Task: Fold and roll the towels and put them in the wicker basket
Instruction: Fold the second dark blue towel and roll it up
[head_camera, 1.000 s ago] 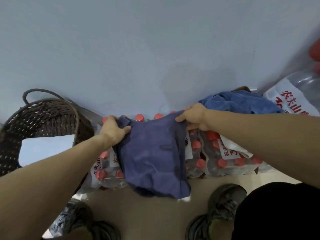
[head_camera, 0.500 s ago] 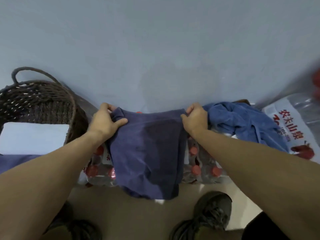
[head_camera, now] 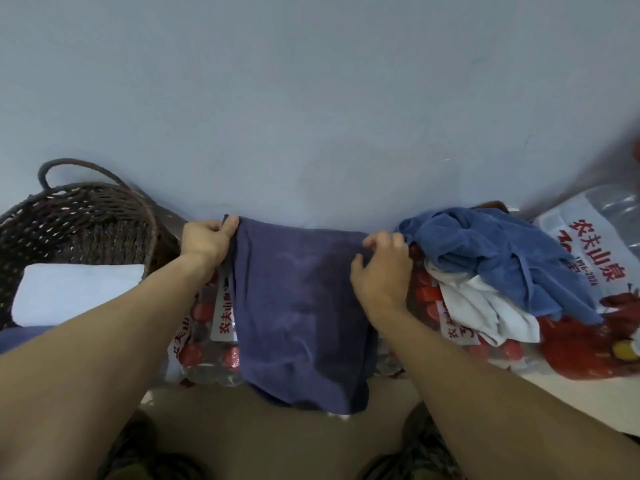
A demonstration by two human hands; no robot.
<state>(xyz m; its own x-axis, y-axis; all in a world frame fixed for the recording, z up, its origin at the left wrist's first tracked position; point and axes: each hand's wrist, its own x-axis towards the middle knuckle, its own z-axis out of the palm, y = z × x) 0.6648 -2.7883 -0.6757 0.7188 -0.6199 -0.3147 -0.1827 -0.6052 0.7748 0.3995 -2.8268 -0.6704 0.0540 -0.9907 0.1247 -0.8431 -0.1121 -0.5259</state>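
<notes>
The wall (head_camera: 311,98) fills the upper view; packs of red-capped water bottles (head_camera: 207,327) stand against it and serve as the work surface. The wicker basket (head_camera: 86,216) sits at the left, just beside the packs, and holds 1 white towel (head_camera: 79,292), with a blue cloth at its near edge. At the right, a heap of 1 blue towel (head_camera: 491,254) over 1 white cloth (head_camera: 485,313) lies on the packs, waiting.

The dark blue towel (head_camera: 298,306) is spread over the packs between the 2 hands, its lower part hanging off the near edge toward the floor.

The left hand (head_camera: 204,240) pinches the far left corner, thumb on top. The right hand (head_camera: 381,271) rests on the far right edge, fingers curled at the hem; whether it truly grips cannot be told.

Step in hand, as judged: squaring the towel for a fold.
1. Keep the far edge taut and straight along the wall.
2. Match corners before creasing.
3. Support the hanging part, or its weight may drag the towel off the uneven caps.
</notes>
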